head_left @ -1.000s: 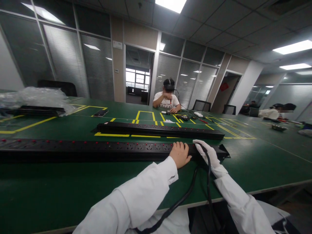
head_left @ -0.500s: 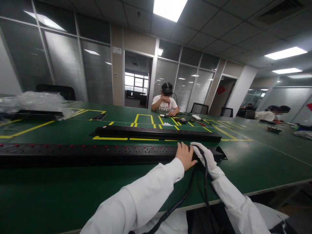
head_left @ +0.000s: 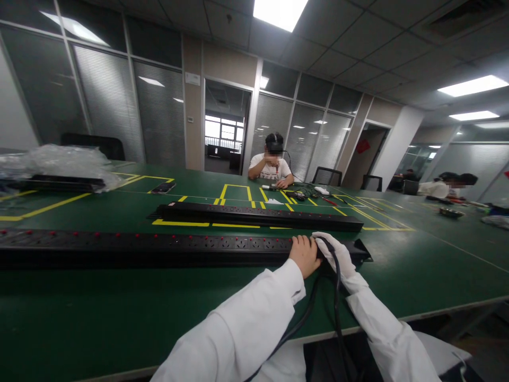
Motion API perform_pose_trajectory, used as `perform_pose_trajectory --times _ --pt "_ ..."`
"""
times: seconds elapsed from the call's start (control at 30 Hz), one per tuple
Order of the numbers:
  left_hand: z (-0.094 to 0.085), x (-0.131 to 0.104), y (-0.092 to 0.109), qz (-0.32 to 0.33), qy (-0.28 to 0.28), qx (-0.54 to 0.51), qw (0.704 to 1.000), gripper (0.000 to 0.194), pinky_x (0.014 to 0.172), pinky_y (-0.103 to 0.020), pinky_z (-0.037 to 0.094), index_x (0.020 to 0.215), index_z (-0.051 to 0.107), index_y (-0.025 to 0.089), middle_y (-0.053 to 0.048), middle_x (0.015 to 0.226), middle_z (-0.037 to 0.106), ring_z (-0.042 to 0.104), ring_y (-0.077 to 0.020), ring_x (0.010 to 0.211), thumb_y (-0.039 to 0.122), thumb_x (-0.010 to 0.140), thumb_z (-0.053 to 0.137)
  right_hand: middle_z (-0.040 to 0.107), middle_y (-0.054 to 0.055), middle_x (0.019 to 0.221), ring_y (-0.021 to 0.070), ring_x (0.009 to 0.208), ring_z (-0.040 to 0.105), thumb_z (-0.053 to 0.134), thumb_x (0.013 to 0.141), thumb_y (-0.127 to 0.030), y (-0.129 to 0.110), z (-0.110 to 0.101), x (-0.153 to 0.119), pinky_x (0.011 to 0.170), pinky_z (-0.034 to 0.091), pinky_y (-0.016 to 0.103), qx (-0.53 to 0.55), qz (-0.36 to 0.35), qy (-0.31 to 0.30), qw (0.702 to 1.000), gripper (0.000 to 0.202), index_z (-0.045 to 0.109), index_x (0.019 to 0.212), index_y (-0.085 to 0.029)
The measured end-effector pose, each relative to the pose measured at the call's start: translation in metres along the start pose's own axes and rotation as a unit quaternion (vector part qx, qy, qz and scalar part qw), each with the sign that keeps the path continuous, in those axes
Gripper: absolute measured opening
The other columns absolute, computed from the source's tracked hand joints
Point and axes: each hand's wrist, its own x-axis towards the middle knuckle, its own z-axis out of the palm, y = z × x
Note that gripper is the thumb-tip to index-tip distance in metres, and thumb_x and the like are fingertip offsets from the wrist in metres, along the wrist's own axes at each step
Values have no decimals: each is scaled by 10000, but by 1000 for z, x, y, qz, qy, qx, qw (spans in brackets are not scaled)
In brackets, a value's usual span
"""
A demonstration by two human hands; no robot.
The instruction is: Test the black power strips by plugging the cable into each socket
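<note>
A long black power strip with a row of sockets and red dots lies across the near side of the green table. Bare and curled over its edge near the right end, my left hand grips the strip. My right hand, in a white glove, is closed on a thick black cable just right of the left hand. The cable's end, at the strip, is hidden by my fingers. From there the cable loops down over the table edge toward my lap.
A second black power strip lies beyond, by yellow tape lines. Clear plastic wrap and a phone are to the left. Opposite sits a person with cables and small parts in front; another person works far right.
My left forearm has shifted slightly right, and the left thumb has drawn in toward the strip. My right hand stays on the cable, almost unmoved.
</note>
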Motion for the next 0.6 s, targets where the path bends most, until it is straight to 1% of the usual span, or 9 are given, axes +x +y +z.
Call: perform_pose_trajectory --times 0.17,0.4,0.6 --pt "0 0 1 0 1 -3 1000 638 844 -485 286 1225 361 32 -229 1120 488 427 -337 1024 487 784 430 600 24 1084 200 997 558 440 822 -416 1 0 -1 923 407 334 1 2 -5 1000 334 554 1094 -259" --pt "0 -1 0 2 6 -6 1000 643 850 -491 280 1222 359 28 -230 1121 484 427 -343 1023 484 776 438 594 29 1089 204 997 554 427 830 -416 2 0 -1 928 402 355 -7 1 -13 1000 339 537 1111 -261" --pt "1 -1 1 3 10 -3 1000 634 849 -489 280 1220 358 18 -238 1124 478 430 -345 1015 469 781 429 595 30 1092 201 1001 556 427 830 -416 2 -1 -1 921 410 331 -19 -6 -10 1000 339 543 1104 -252"
